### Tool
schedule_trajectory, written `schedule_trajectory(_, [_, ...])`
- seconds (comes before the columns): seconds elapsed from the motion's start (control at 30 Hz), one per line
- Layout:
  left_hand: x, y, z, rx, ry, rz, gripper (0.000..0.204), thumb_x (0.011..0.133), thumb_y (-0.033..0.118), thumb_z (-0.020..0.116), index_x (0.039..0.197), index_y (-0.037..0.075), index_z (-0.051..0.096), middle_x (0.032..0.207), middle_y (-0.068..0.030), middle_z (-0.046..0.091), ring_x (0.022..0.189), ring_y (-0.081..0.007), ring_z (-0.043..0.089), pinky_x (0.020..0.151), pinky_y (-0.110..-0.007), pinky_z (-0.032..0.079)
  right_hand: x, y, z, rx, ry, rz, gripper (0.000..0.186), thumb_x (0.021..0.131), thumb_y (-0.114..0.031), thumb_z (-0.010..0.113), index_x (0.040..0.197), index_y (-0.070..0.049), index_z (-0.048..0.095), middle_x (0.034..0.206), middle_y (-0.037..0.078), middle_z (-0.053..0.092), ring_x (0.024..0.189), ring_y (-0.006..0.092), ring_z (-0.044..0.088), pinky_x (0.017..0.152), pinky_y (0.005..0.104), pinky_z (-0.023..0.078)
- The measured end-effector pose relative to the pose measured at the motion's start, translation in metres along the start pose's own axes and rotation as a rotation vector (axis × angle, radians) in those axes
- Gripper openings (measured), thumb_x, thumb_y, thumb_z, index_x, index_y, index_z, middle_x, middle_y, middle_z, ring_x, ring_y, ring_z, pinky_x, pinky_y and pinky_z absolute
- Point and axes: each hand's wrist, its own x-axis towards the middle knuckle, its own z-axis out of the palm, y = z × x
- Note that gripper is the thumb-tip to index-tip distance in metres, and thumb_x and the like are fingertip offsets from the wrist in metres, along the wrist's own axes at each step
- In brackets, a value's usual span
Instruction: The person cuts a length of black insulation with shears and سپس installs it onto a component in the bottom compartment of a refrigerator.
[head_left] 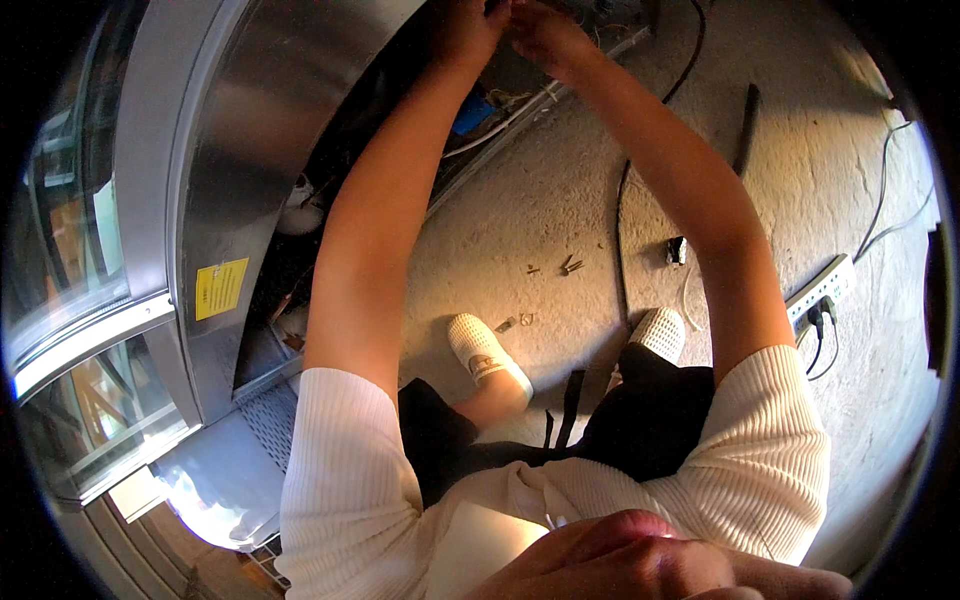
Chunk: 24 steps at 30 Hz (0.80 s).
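Note:
At the top edge, my left hand and my right hand meet with fingers drawn together. A small dark bit shows at the left fingertips, too cut off by the frame to name. Both hands are over the open, dark base compartment of a steel appliance. Inside it, below my left hand, are a blue part and a thin white wire. Much of the compartment is in shadow or behind my left forearm.
Several small screws lie on the concrete floor before my shoes. A black cable runs past my right foot. Further right are a dark rod, a small black piece and a white power strip with plugs.

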Motion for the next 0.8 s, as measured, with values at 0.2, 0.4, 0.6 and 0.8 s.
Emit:
schedule_trajectory(0.2, [-0.001, -0.002, 0.001, -0.199, 0.011, 0.028, 0.036, 0.084, 0.028, 0.066, 0.108, 0.001, 0.068, 0.102, -0.0213, 0.065, 0.094, -0.0381, 0.062, 0.085, -0.044, 0.049, -0.006, 0.000, 0.013, 0.356, 0.046, 0.073, 0.024, 0.101, -0.031, 0.048, 0.109, -0.011, 0.059, 0.094, 0.000, 0.063, 0.087, 0.0119, 0.061, 0.074, 0.0269, 0.053])
schedule_trajectory(0.4, [0.007, -0.033, -0.008, -0.559, -0.230, -0.070, 0.039, 0.094, 0.032, 0.057, 0.114, 0.000, 0.064, 0.110, -0.0182, 0.066, 0.101, -0.0301, 0.063, 0.088, -0.039, 0.048, 0.004, 0.011, 0.000, 0.382, 0.069, 0.053, 0.025, 0.096, -0.020, 0.059, 0.118, -0.009, 0.056, 0.098, 0.000, 0.062, 0.093, 0.0136, 0.062, 0.090, 0.0297, 0.053])
schedule_trajectory(0.6, [-0.013, -0.052, -0.020, -0.664, -0.383, -0.205, 0.039, 0.090, 0.028, 0.065, 0.116, 0.001, 0.060, 0.110, -0.0163, 0.066, 0.104, -0.0270, 0.062, 0.090, -0.038, 0.047, -0.003, 0.015, 0.005, 0.463, 0.072, -0.044, 0.044, 0.090, -0.010, 0.066, 0.130, -0.008, 0.050, 0.097, 0.001, 0.061, 0.092, 0.0135, 0.062, 0.096, 0.0289, 0.050])
schedule_trajectory(0.8, [-0.020, 0.004, -0.043, -0.143, -0.220, -0.079, 0.048, 0.074, 0.022, 0.078, 0.114, 0.002, 0.060, 0.107, -0.0160, 0.066, 0.101, -0.0310, 0.063, 0.087, -0.041, 0.049, 0.007, 0.011, -0.011, 0.247, -0.053, -0.053, 0.013, 0.092, -0.010, 0.063, 0.104, -0.009, 0.060, 0.092, 0.000, 0.062, 0.091, 0.0142, 0.063, 0.089, 0.0287, 0.052])
